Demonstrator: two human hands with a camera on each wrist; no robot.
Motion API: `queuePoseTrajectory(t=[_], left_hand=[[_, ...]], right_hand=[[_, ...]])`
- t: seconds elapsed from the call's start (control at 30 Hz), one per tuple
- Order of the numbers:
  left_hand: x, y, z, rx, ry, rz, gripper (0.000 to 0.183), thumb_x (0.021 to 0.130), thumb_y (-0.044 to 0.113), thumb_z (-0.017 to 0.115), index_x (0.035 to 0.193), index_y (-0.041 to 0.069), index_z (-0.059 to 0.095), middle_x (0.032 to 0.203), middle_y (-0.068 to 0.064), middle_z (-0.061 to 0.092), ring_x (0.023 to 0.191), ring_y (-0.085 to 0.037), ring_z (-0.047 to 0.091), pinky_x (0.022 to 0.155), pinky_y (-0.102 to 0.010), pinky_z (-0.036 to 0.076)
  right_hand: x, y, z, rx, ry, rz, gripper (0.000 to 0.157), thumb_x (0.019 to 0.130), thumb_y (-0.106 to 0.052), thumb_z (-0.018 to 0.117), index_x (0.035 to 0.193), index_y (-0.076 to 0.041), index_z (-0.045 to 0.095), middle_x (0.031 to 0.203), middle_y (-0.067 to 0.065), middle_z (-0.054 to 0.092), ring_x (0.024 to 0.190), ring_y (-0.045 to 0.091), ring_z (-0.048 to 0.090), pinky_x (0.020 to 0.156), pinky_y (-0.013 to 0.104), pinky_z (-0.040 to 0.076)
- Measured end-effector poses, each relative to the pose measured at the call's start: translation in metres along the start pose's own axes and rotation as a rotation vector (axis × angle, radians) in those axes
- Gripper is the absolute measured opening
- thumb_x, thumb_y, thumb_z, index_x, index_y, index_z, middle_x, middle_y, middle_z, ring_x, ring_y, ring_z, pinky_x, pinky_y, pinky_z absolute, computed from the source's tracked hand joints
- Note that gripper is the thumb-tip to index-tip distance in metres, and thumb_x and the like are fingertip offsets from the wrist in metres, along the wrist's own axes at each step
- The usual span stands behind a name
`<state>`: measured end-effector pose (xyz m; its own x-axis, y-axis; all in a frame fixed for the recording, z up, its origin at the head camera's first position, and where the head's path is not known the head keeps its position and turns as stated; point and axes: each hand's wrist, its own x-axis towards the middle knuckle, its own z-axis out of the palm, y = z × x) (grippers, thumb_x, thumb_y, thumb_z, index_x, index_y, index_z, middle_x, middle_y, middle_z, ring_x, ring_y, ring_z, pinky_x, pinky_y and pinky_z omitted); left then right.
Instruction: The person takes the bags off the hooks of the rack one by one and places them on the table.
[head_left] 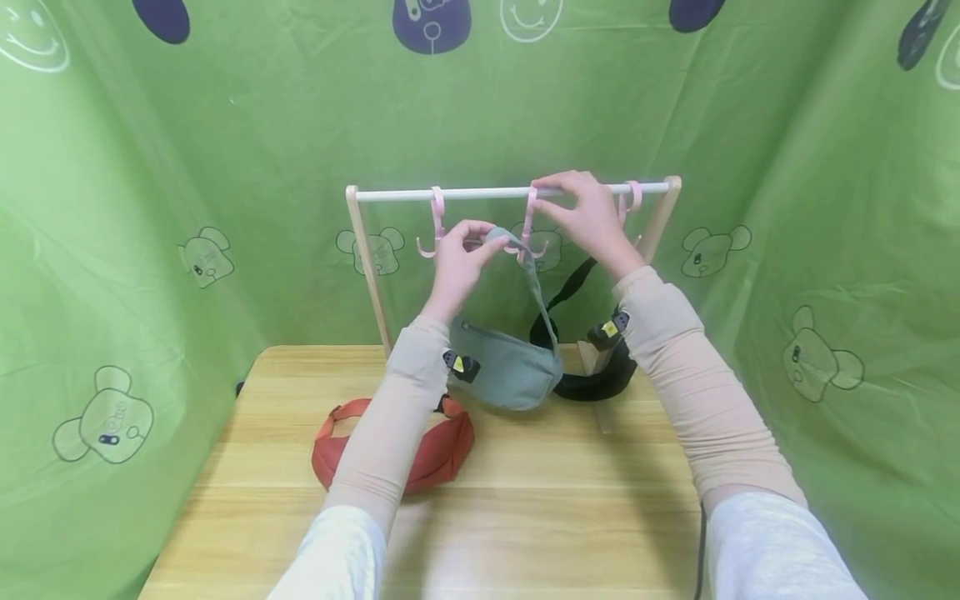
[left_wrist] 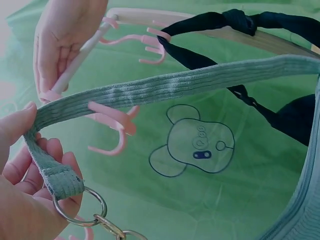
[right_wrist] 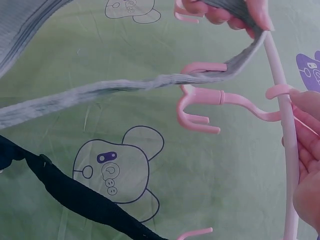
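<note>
My left hand [head_left: 459,265] pinches the strap [left_wrist: 165,86] of a grey-green corduroy bag [head_left: 504,372] between thumb and fingers. The bag hangs below, partly behind my left forearm. A metal ring [left_wrist: 104,202] with a chain link sits at the strap's end beside the palm. Beyond the pinch, the strap passes over an arm of the middle pink hook [right_wrist: 200,96]. With thumb and fingers, my right hand [head_left: 588,215] grips that hook's top where it loops over the white bar [head_left: 480,193].
Another pink hook [head_left: 438,215] hangs to the left. At the right, a black bag [head_left: 600,385] hangs by its strap from a further hook. A red bag [head_left: 446,446] lies on the wooden table [head_left: 525,517], partly behind my left forearm. Green patterned cloth [head_left: 300,108] encloses the table.
</note>
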<state>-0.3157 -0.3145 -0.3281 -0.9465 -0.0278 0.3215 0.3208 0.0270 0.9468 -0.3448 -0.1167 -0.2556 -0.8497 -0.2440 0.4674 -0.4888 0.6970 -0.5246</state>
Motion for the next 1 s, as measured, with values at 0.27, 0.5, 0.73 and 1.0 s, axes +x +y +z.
queuePoseTrajectory(t=[0.27, 0.5, 0.73, 1.0], left_hand=[[-0.004, 0.012, -0.002, 0.006, -0.002, 0.064, 0.031, 0.085, 0.021, 0.075, 0.109, 0.005, 0.065, 0.097, -0.002, 0.066, 0.088, -0.019, 0.060, 0.075, -0.024, 0.053], [-0.009, 0.020, -0.004, 0.009, -0.016, 0.057, 0.033, 0.085, 0.023, 0.075, 0.111, 0.007, 0.065, 0.100, -0.002, 0.066, 0.091, -0.021, 0.060, 0.077, -0.024, 0.051], [-0.014, 0.022, -0.007, 0.015, -0.027, 0.047, 0.032, 0.085, 0.023, 0.075, 0.111, 0.006, 0.065, 0.098, -0.001, 0.065, 0.087, -0.017, 0.058, 0.076, -0.023, 0.050], [-0.021, 0.018, -0.015, -0.022, -0.035, 0.009, 0.031, 0.085, 0.022, 0.075, 0.110, 0.007, 0.066, 0.098, 0.000, 0.065, 0.088, -0.013, 0.060, 0.081, -0.027, 0.054]], right_hand=[[0.002, 0.002, 0.001, -0.008, -0.002, 0.006, 0.039, 0.090, -0.035, 0.069, 0.125, -0.017, 0.065, 0.130, 0.005, 0.065, 0.122, 0.025, 0.051, 0.109, 0.044, 0.036], [0.002, 0.003, 0.001, -0.002, 0.001, 0.003, 0.039, 0.090, -0.034, 0.069, 0.125, -0.017, 0.065, 0.129, 0.005, 0.065, 0.122, 0.025, 0.052, 0.109, 0.044, 0.036], [0.003, 0.004, 0.002, 0.002, -0.004, 0.005, 0.039, 0.090, -0.035, 0.068, 0.126, -0.017, 0.065, 0.130, 0.005, 0.065, 0.123, 0.024, 0.051, 0.110, 0.044, 0.035], [0.005, 0.010, 0.001, -0.007, -0.005, 0.009, 0.040, 0.090, -0.036, 0.068, 0.126, -0.018, 0.065, 0.130, 0.004, 0.064, 0.123, 0.024, 0.050, 0.109, 0.044, 0.035]])
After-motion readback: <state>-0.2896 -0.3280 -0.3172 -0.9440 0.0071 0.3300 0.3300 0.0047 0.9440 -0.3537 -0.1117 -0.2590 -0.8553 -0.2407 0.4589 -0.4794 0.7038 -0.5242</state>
